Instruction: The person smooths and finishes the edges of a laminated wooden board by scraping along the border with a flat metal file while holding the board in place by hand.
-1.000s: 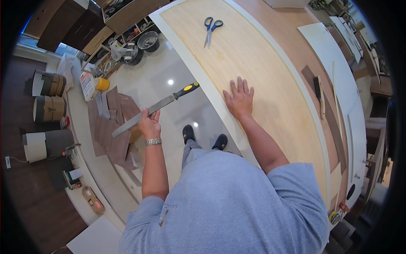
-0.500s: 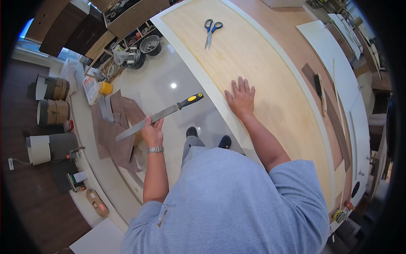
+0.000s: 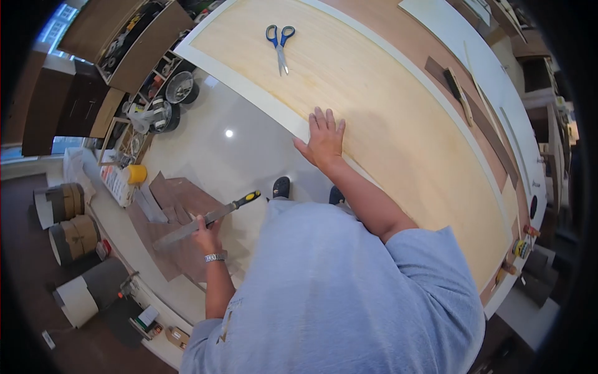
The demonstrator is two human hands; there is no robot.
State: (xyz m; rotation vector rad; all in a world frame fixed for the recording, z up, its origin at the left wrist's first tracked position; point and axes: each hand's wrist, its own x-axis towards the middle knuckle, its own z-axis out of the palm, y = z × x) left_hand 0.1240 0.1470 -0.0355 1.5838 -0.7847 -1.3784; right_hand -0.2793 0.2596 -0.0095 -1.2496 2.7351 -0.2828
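Observation:
A flat metal file (image 3: pixel 220 212) with a black and yellow handle is in my left hand (image 3: pixel 207 235), gripped by its blade. Its handle points up and to the right, and the blade's far end lies over brown sheets (image 3: pixel 180 194) on the left. My right hand (image 3: pixel 325 140) rests flat, fingers spread, at the edge of a pale wood panel (image 3: pixel 398 143) bordered by a white strip (image 3: pixel 252 93). Farther up that panel lie blue-handled scissors (image 3: pixel 281 48), blades slightly apart.
A brush (image 3: pixel 459 96) lies on the brown board beyond the panel. Black buckets (image 3: pixel 180 88) and a yellow container (image 3: pixel 135 174) stand on the left. Rolls of sheet material (image 3: pixel 75 240) are farther left. Small cans (image 3: pixel 521 249) sit at the right edge.
My left hand has lowered the file toward the left, nearer the brown sheets. My right hand has shifted along the panel's edge. The whole view has turned somewhat.

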